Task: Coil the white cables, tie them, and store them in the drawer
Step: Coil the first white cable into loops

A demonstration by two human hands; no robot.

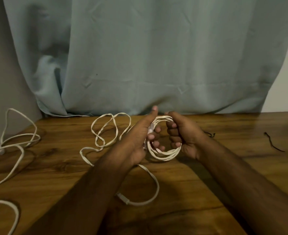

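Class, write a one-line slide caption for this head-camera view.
Both hands, left and right, grip a half-wound white cable coil above a wooden table.

Both my bare forearms reach forward from the bottom of the view and angle in toward each other, so my hands sit close together. My left hand is turned edge-on with the thumb pointing straight up and the fingers curled, gripping one side of the white cable coil. My right hand faces it, fingers curled around the coil's opposite side.
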